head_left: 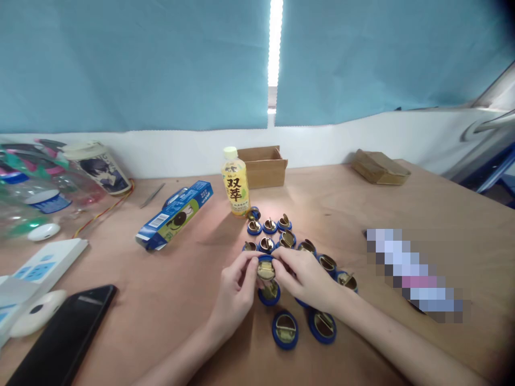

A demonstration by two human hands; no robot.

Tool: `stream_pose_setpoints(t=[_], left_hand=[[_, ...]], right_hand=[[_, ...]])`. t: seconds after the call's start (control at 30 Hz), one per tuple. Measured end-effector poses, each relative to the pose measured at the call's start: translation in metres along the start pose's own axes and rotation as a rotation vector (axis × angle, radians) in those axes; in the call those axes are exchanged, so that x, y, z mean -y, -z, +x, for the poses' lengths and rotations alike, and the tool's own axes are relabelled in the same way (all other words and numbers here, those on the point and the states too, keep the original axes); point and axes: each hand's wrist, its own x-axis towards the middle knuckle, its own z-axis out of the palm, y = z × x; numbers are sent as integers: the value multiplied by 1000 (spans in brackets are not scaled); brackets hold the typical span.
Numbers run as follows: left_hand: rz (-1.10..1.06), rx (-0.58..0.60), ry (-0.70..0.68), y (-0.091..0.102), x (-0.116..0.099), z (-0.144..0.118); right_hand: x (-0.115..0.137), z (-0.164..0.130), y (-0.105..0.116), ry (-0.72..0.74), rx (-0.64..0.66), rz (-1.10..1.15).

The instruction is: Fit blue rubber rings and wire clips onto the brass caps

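Note:
My left hand (pixel 239 284) and my right hand (pixel 303 273) pinch opposite edges of one round blue badge (pixel 265 269), raised just above the table. Its brass clip back faces me, and the clip appears to lie flat. Around my hands are several more blue badges of the same kind, such as a near badge (pixel 285 329) and another badge (pixel 323 326) to its right. Brass plates stand up from many of them. Fingers and forearms partly cover the badges in the middle.
Behind the badges stand a yellow drink bottle (pixel 235 185) and an open cardboard box (pixel 263 167). To the left are a blue toothpaste box (pixel 175 215), a black phone (pixel 64 338) and clear plastic bottles (pixel 48 182). A brown paper package (pixel 380 167) and a pixelated object (pixel 414 276) lie right.

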Motion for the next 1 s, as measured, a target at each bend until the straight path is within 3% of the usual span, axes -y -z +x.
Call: stream_pose_setpoints(t=[0.2, 0.57, 1.0], left_hand=[[20, -3, 5, 0, -2, 0], [-43, -6, 59, -2, 3, 0], [-36, -31, 83, 0, -1, 1]], right_hand=[[-1, 0, -2, -3, -63, 36], [2, -2, 2, 45, -13, 111], [2, -1, -3, -47, 21, 47]])
